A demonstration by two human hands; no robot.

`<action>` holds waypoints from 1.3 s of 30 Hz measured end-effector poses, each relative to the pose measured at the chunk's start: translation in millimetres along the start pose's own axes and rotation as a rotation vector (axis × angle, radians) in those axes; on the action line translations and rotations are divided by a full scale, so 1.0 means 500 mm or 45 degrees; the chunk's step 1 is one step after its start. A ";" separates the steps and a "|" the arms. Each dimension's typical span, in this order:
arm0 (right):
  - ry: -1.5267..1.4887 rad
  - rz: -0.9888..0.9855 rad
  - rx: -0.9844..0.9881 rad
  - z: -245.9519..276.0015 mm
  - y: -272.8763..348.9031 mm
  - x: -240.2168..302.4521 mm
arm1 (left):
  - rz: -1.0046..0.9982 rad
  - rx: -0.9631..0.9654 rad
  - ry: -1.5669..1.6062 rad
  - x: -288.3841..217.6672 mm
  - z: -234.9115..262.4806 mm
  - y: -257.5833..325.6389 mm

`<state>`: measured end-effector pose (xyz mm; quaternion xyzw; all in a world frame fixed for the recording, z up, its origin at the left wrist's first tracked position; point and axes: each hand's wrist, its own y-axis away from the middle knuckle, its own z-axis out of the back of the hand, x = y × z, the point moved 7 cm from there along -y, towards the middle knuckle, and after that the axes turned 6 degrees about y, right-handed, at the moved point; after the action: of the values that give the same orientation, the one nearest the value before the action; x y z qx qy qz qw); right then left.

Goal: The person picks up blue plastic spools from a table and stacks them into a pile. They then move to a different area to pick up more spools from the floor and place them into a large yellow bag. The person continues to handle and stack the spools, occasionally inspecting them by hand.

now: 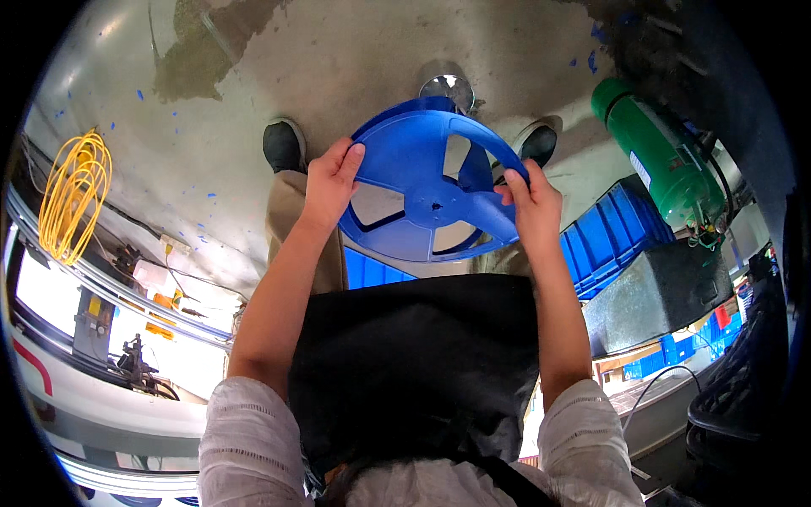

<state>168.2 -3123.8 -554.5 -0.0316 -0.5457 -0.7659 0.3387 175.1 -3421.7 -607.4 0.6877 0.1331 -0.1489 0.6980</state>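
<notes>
Both my hands hold a large blue plastic reel (414, 152) out in front of me, above the floor. It has two round flanges with wide cut-out windows and a hub with a small hole in the middle. My left hand (332, 182) grips the rim at the left, thumb on the face. On the right, my right hand (532, 203) is closed round the opposite rim, beside one of the windows. The fingers behind the flanges are mostly hidden. Just beyond the reel's far edge, a shiny round metal object (449, 88) stands on the floor, partly covered by it.
A green gas cylinder (663, 156) lies at the right, near blue plastic bins (617, 232) and a grey metal box (659, 291). Coiled yellow cable (74, 198) hangs at the left by a metal-framed bench. Blue scraps and dark stains mark the concrete floor (338, 59).
</notes>
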 end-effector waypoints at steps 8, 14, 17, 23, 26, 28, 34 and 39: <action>-0.053 -0.103 0.235 -0.041 -0.081 -0.044 | 0.086 -0.010 -0.307 -0.055 0.020 -0.078; -0.195 0.056 0.396 -0.103 -0.194 -0.064 | -0.130 0.223 -0.735 -0.134 -0.022 -0.201; -0.076 0.085 0.227 -0.080 -0.236 -0.041 | -0.572 0.435 -1.024 -0.210 -0.112 -0.258; -0.614 -0.117 0.087 0.037 -0.181 -0.139 | -0.206 0.749 -0.725 -0.277 -0.228 -0.249; -0.826 -0.311 -0.081 0.052 -0.085 -0.243 | -0.248 0.817 -0.615 -0.197 -0.191 -0.242; -0.920 -0.446 -0.141 0.007 -0.028 -0.275 | -0.459 0.687 -0.669 -0.159 -0.181 -0.227; -0.746 -0.403 0.041 -0.030 -0.058 -0.294 | -0.515 0.493 -0.882 -0.106 -0.152 -0.224; -0.464 -0.077 0.142 -0.030 -0.197 -0.157 | -0.459 0.680 -0.862 -0.115 -0.151 -0.250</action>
<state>179.2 -3081.4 -673.6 -0.1345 -0.6402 -0.7259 0.2124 74.9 -3346.0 -701.4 0.7220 -0.0279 -0.5129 0.4636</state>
